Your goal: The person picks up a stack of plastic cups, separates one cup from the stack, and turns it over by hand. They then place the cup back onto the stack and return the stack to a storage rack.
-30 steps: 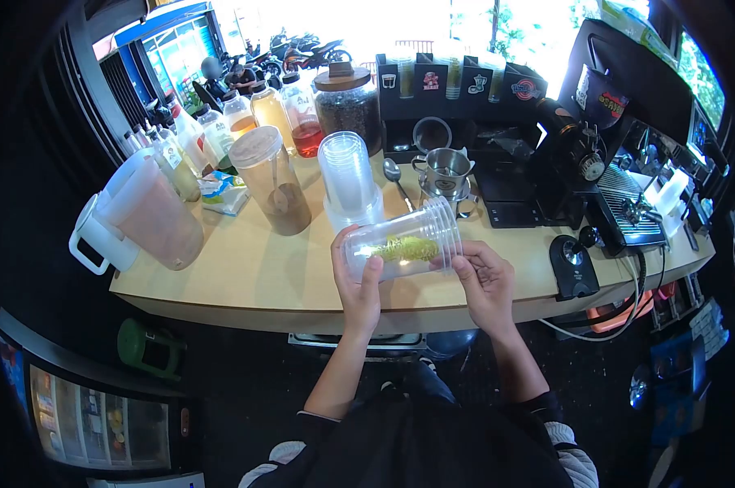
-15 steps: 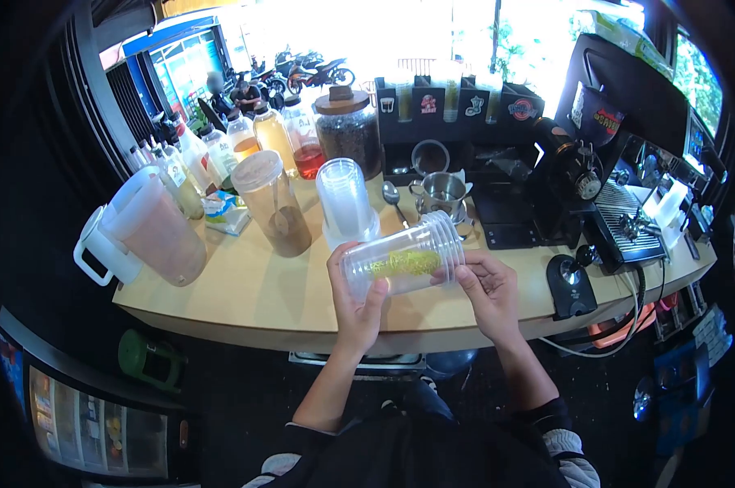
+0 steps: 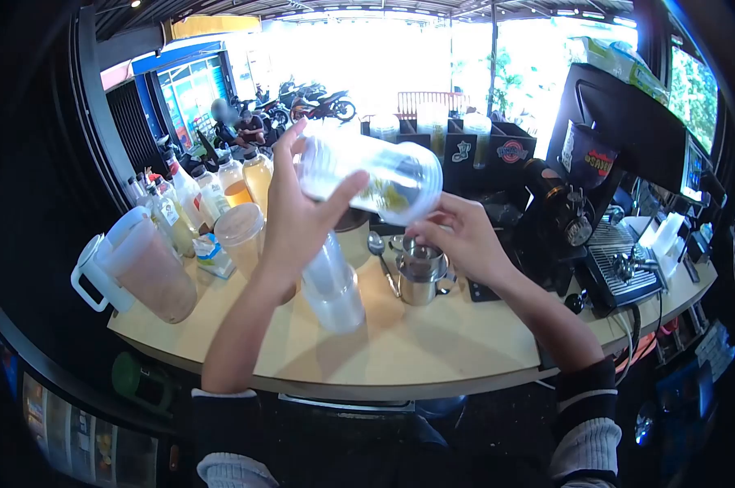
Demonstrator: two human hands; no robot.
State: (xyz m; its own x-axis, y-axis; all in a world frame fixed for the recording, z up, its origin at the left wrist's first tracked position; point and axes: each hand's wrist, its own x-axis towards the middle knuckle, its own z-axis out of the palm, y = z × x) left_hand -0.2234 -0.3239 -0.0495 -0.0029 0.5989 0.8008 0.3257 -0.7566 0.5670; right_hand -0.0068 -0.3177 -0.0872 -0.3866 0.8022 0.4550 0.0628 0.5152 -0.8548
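Observation:
A stack of clear plastic cups (image 3: 371,175) with a green-yellow print is held up, tilted sideways, above the counter. My left hand (image 3: 302,203) grips the closed end, its thumb across the side. At the rim end, my right hand (image 3: 461,240) has its thumb and fingers pinched against the edge of the cups. Beneath the held cups, another stack of clear cups (image 3: 333,297) stands on the counter. A metal cup (image 3: 422,281) and a spoon (image 3: 381,254) are just to its right.
The wooden counter (image 3: 432,350) holds a pink-tinted pitcher (image 3: 152,264), a lidded container (image 3: 241,236) and bottles (image 3: 236,183) at left. A coffee machine (image 3: 619,264) and a grinder (image 3: 569,215) stand right. A black organizer (image 3: 497,154) is behind. People sit outside near motorcycles.
Both hands have raised the cup stack away from me and tilted it with the rim end lower. The view has shifted upward, showing more of the outside.

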